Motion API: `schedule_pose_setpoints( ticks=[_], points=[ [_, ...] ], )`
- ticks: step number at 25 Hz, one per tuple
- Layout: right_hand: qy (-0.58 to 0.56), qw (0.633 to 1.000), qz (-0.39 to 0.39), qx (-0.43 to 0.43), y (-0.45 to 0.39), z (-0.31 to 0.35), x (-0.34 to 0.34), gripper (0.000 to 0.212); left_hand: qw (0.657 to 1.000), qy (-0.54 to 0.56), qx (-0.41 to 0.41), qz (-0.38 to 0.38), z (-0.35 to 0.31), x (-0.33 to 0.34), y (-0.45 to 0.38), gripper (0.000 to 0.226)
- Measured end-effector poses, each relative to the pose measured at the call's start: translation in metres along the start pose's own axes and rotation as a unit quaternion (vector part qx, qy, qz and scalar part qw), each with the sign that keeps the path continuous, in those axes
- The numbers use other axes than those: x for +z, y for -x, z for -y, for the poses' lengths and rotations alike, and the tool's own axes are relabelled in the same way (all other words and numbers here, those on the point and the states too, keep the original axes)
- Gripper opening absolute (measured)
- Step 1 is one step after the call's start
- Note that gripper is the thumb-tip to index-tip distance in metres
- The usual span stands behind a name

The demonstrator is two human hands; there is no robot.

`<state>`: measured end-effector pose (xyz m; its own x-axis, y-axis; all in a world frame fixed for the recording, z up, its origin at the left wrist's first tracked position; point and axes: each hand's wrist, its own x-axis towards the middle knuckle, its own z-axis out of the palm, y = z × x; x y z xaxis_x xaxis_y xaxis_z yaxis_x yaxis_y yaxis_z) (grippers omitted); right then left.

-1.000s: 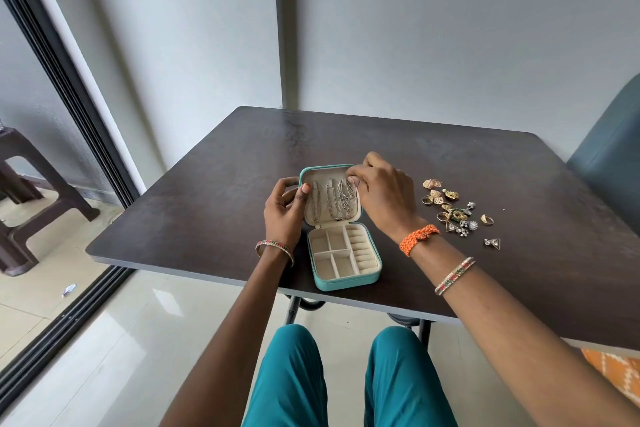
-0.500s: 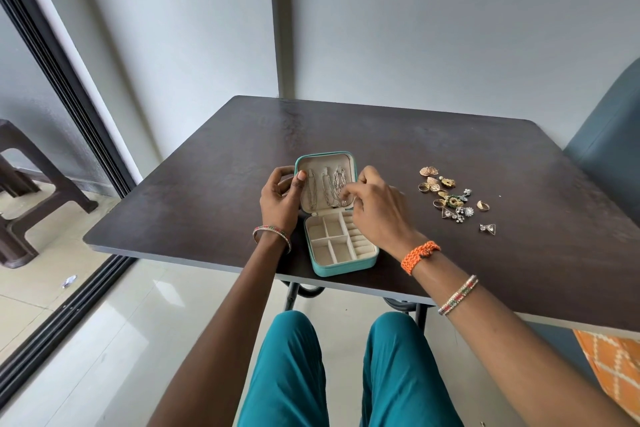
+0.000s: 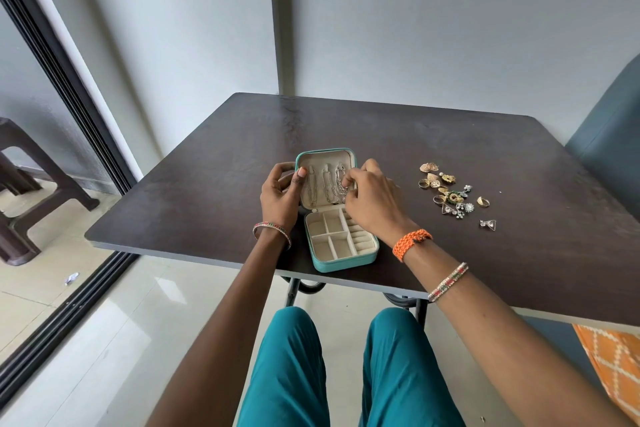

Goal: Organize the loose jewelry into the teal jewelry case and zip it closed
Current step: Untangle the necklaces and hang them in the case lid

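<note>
Near the front edge of the dark bench (image 3: 214, 184) we see the teal jewelry case (image 3: 341, 258) lying open, its lid (image 3: 325, 180) propped up and its cream tray of small compartments facing us. Our left hand (image 3: 278, 199) grips the lid's left edge, thumb laid against the inner lining and fingers curled round the back. Our right hand (image 3: 372, 199) reaches over the tray to the right part of the lid, fingertips bunched and pinching at the silver chains (image 3: 330, 189) that hang in rows inside it; which exact chain is pinched we cannot tell. The tray compartments that show hold nothing we can make out, and the right hand covers part of the ring rolls.

To the right of the case, well apart from it, the loose jewelry (image 3: 450, 196) lies in a small scatter on the bench: gold shell-shaped pieces, rings, a green-and-gold piece, and silver stone-set ones, with one triangular earring (image 3: 487, 224) a little nearer us than the rest.

An orange woven band (image 3: 412, 243) sits on the right wrist, a beaded bangle (image 3: 447, 281) further up that forearm, and another bangle (image 3: 272, 230) on the left wrist.
</note>
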<state>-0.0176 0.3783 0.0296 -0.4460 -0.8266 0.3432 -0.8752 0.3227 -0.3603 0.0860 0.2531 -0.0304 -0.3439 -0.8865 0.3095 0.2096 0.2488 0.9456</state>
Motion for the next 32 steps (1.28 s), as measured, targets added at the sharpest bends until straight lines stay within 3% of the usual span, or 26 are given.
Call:
schedule_pose_setpoints(
  ticks=[7,11,17,20,28,32],
  points=[
    [-0.022,0.998,-0.057,-0.002,-0.003,-0.002,-0.005,0.018,1.000,0.000,0.000,0.002,0.000,0.001,0.000,0.013],
    [-0.012,0.999,-0.040,-0.005,-0.002,0.001,0.000,0.022,1.000,0.004,0.003,0.004,0.000,0.001,0.001,0.011],
    [0.053,0.998,-0.026,-0.014,-0.003,0.005,0.002,0.012,1.000,0.004,0.009,0.009,-0.001,-0.001,0.001,0.013],
    [0.015,1.000,-0.016,0.002,-0.009,0.003,-0.003,0.012,1.000,0.013,0.007,0.008,-0.003,0.000,0.002,0.014],
    [-0.035,0.998,-0.056,0.019,-0.006,-0.006,-0.003,0.022,1.000,0.025,-0.001,0.006,-0.003,0.001,0.003,0.013],
    [-0.002,0.996,-0.090,0.011,-0.005,-0.003,0.001,0.013,1.000,0.023,-0.002,0.007,-0.004,0.001,0.002,0.013]
  ],
)
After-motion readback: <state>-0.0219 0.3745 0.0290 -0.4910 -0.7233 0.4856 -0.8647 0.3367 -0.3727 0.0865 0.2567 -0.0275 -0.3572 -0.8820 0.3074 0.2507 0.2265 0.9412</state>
